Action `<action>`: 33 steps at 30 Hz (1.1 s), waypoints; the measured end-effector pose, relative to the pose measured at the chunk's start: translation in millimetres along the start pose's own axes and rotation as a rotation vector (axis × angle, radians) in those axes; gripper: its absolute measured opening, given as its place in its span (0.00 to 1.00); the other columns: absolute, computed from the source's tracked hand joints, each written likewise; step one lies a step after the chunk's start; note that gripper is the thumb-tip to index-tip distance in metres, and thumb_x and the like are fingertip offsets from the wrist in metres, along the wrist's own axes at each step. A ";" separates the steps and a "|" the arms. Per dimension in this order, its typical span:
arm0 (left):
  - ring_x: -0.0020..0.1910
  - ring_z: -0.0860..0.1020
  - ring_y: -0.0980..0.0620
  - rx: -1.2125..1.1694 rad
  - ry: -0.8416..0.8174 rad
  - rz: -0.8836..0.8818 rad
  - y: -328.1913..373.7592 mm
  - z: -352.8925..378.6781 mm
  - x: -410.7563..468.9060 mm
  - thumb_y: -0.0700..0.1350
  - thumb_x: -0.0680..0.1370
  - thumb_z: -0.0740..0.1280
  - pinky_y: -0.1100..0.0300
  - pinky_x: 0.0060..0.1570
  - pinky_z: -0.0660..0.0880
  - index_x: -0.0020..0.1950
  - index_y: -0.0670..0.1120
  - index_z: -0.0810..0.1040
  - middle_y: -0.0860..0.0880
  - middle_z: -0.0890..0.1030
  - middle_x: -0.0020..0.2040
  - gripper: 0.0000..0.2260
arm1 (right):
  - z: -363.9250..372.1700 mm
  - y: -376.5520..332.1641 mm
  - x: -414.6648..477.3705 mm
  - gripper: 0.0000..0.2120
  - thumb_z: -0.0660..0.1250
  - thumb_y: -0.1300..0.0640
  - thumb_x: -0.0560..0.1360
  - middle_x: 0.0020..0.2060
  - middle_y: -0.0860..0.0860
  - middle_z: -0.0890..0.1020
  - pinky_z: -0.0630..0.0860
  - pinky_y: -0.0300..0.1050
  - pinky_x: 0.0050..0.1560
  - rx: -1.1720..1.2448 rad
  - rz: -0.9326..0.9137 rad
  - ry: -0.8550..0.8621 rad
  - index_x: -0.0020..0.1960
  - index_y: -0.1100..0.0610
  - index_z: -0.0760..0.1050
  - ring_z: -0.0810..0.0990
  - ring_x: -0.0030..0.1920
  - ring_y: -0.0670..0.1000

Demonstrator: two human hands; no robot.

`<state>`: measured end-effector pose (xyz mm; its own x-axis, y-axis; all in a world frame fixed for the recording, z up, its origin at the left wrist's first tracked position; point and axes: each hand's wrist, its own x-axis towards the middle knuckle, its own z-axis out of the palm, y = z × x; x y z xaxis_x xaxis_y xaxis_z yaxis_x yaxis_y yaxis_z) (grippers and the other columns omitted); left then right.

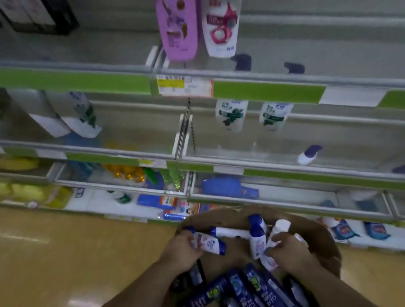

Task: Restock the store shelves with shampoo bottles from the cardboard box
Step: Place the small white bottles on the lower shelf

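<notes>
Bottle (209, 243) in left hand (181, 251), second bottle (279, 230) in right hand (290, 254).

The pink bottle (177, 23) is cut off by the top edge. Print on the price tag (184, 85) is too blurred to read. The right hand (290, 254) half hides what seems a small bottle (279, 231).

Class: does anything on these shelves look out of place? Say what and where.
A small purple-capped bottle lies on its side, alone on a right-hand shelf; bottles on shelves above stand upright.

Green-edged shelves (268, 91) hold a few scattered shampoo bottles (231, 113).
</notes>
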<state>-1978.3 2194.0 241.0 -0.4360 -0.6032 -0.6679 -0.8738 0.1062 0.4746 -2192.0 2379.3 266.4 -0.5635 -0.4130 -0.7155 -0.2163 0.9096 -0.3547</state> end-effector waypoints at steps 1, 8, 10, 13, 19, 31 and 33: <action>0.52 0.79 0.48 0.015 0.004 -0.021 -4.0 7.4 7.1 0.54 0.75 0.72 0.61 0.47 0.73 0.56 0.51 0.74 0.47 0.81 0.57 0.14 | 8.3 7.2 8.5 0.15 0.71 0.50 0.75 0.49 0.48 0.79 0.71 0.39 0.42 0.021 0.043 -0.010 0.59 0.49 0.73 0.80 0.53 0.52; 0.65 0.75 0.39 0.029 0.052 -0.216 -13.6 50.9 55.8 0.58 0.77 0.67 0.48 0.61 0.76 0.78 0.43 0.56 0.40 0.73 0.70 0.37 | 52.3 33.2 72.5 0.16 0.66 0.50 0.78 0.55 0.58 0.83 0.76 0.48 0.52 -0.043 0.043 0.027 0.60 0.60 0.75 0.81 0.56 0.60; 0.67 0.73 0.38 -0.042 0.049 -0.271 -15.2 62.7 65.8 0.60 0.75 0.68 0.44 0.64 0.74 0.80 0.44 0.48 0.40 0.70 0.72 0.44 | 66.0 31.7 83.5 0.14 0.67 0.50 0.77 0.52 0.57 0.84 0.76 0.47 0.50 -0.056 0.000 0.038 0.57 0.58 0.76 0.81 0.54 0.60; 0.68 0.73 0.37 -0.121 0.079 -0.314 -21.7 78.5 77.0 0.61 0.74 0.68 0.43 0.65 0.73 0.80 0.49 0.45 0.40 0.70 0.72 0.44 | 92.0 21.5 97.4 0.18 0.67 0.50 0.77 0.58 0.55 0.82 0.75 0.45 0.52 -0.081 -0.090 0.005 0.65 0.53 0.74 0.81 0.57 0.57; 0.66 0.75 0.39 -0.110 0.258 -0.237 -33.1 105.1 83.6 0.60 0.75 0.68 0.47 0.59 0.74 0.78 0.54 0.45 0.43 0.71 0.71 0.41 | 149.1 -5.8 122.4 0.24 0.65 0.54 0.77 0.65 0.53 0.77 0.75 0.49 0.63 -0.175 -0.256 -0.142 0.73 0.53 0.69 0.77 0.64 0.55; 0.68 0.75 0.44 -0.141 0.270 -0.212 -51.0 112.7 118.4 0.56 0.75 0.72 0.47 0.63 0.75 0.77 0.51 0.57 0.47 0.76 0.70 0.36 | 217.2 -18.0 165.4 0.35 0.71 0.43 0.73 0.74 0.60 0.67 0.70 0.49 0.66 -0.051 0.028 -0.064 0.73 0.59 0.65 0.69 0.72 0.58; 0.68 0.75 0.44 -0.134 0.263 -0.224 -50.2 112.0 124.1 0.56 0.74 0.73 0.48 0.63 0.74 0.76 0.50 0.60 0.46 0.76 0.70 0.35 | 215.6 -15.3 162.2 0.35 0.72 0.41 0.71 0.71 0.59 0.72 0.73 0.49 0.62 -0.050 0.025 -0.090 0.72 0.56 0.68 0.75 0.67 0.57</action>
<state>-2012.6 2202.3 70.1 -0.1514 -0.7843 -0.6016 -0.8979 -0.1454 0.4156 -2108.2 2288.7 26.0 -0.4962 -0.3902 -0.7756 -0.2440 0.9200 -0.3067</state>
